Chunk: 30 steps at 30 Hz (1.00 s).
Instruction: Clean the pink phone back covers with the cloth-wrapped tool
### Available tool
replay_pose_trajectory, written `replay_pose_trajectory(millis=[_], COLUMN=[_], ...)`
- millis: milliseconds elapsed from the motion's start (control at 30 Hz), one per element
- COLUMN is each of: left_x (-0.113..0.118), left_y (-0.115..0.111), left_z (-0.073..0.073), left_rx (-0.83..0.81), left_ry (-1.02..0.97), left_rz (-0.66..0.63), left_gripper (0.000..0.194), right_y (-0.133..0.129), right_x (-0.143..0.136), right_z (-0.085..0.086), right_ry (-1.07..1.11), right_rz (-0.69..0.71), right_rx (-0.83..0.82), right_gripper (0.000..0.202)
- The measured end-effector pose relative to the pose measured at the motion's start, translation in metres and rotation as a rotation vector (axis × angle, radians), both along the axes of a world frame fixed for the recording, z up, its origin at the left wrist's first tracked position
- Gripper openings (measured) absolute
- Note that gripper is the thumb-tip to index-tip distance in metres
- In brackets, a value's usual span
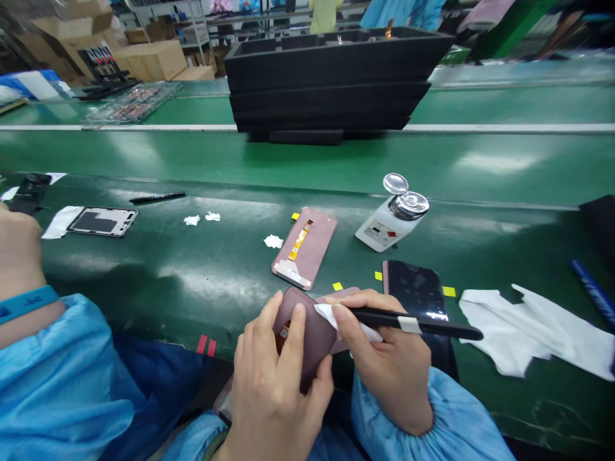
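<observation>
Left grip [271, 378]: fingers spread flat over the mauve panel [317, 336], thumb against its near right edge; the panel is retained, with little gap beneath the fingers. Right grip [391, 358]: fingers pinched closed around a slim black tool [451, 328], with a white wipe [327, 312] at the tool's front end, on the panel's upper right area.

Surrounding items: a second pink panel [353, 292] lies partly under the right grip. A dark panel [416, 282] lies just right of the right grip, and the tool's rear end passes across it in view; contact cannot be confirmed. A panel with a yellow flex strip [312, 240] lies beyond the left grip. A bottle [384, 224], lid raised, stands beyond the right grip. A crumpled white cloth [504, 330] lies to its right on the table [230, 250].

Possible faults:
- Panel slip or flexing: caused by uneven finger pressure against the wipe's push.
- Damage to the brown flex part [284, 331] between the left fingers: caused by a finger sliding sideways and catching it.
- Scratching: caused by the wipe shifting and baring the tool's tip.
- Spill: caused by the right grip reaching outward and striking the bottle.
</observation>
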<state>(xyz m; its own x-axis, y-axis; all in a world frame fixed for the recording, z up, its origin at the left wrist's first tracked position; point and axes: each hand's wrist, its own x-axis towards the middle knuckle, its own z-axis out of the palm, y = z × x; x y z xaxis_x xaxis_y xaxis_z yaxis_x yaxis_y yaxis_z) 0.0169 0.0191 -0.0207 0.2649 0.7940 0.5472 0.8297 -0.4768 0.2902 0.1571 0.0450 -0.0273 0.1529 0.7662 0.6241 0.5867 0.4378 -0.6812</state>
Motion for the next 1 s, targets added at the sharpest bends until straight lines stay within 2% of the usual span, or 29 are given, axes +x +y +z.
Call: replay_pose_trajectory(millis=[467,600,833,1000], left_x=[-0.001,0.0,-0.001,-0.001], left_y=[-0.002,0.0,-0.001,-0.004], left_z=[-0.002,-0.002,-0.002,-0.003], left_rx=[-0.015,-0.004,-0.013,-0.015], left_ry=[0.005,0.007,0.006,0.003], left_rz=[-0.016,-0.01,-0.023,-0.027], left_gripper=[0.048,0.047,0.05,0.049], right_y=[0.0,0.0,0.0,-0.001], right_x=[-0.002,-0.002,0.001,0.005], right_z=[0.001,0.001,0.011,0.009], right_ry=[0.01,0.001,0.003,-0.029], right_rz=[0.044,0.019,-0.012,-0.06], right_rx=[-0.002,0.021,0.051,0.048], right_gripper=[0.013,0.014,0.017,0.015])
